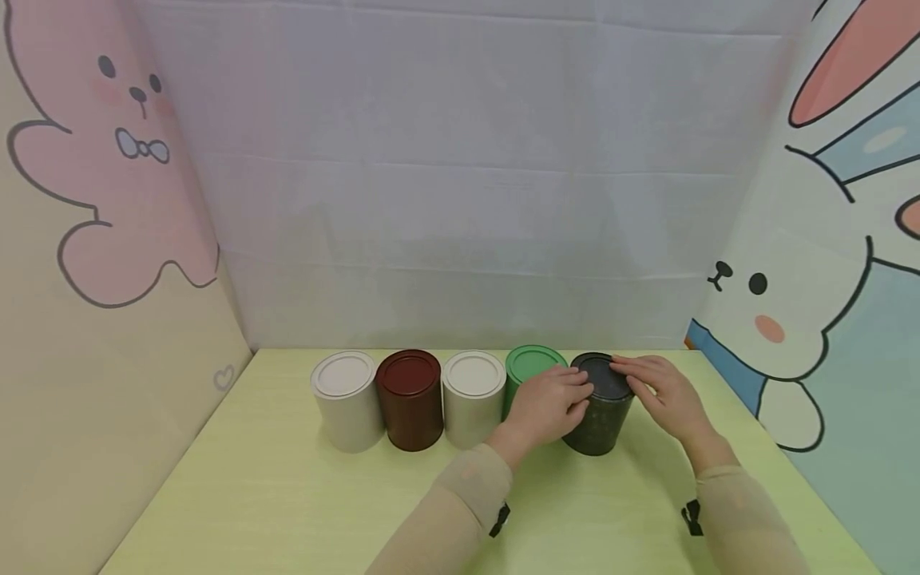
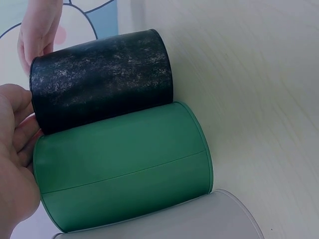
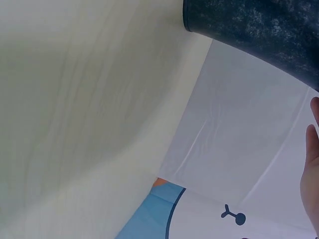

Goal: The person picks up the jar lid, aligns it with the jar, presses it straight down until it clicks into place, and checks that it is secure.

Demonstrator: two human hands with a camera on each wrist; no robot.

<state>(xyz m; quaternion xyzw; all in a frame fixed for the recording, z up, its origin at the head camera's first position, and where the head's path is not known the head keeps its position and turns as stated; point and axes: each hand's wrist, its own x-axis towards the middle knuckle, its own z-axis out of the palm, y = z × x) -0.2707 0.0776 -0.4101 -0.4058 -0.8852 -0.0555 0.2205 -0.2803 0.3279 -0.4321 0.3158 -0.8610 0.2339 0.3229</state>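
Observation:
A black speckled canister [image 1: 598, 423] with a round lid stands at the right end of a row of lidded canisters. My left hand [image 1: 549, 403] reaches over the green canister [image 1: 530, 363], fingertips at the left edge of the black lid. On the other side my right hand [image 1: 664, 395] extends its fingers to the lid's right rim. Seen from the left wrist, the left hand [image 2: 17, 154] is at the lid end of the black canister [image 2: 104, 79] and the green one [image 2: 124, 172]. Only part of the right hand [image 3: 311, 169] shows in the right wrist view.
Left of the green canister stand a white canister [image 1: 473, 407], a dark red one [image 1: 410, 403] and a pale one [image 1: 348, 407], side by side. They stand near the back of the pale yellow-green table [image 1: 287, 511], before a white cloth backdrop [image 1: 460, 192]. Cartoon-printed panels flank both sides.

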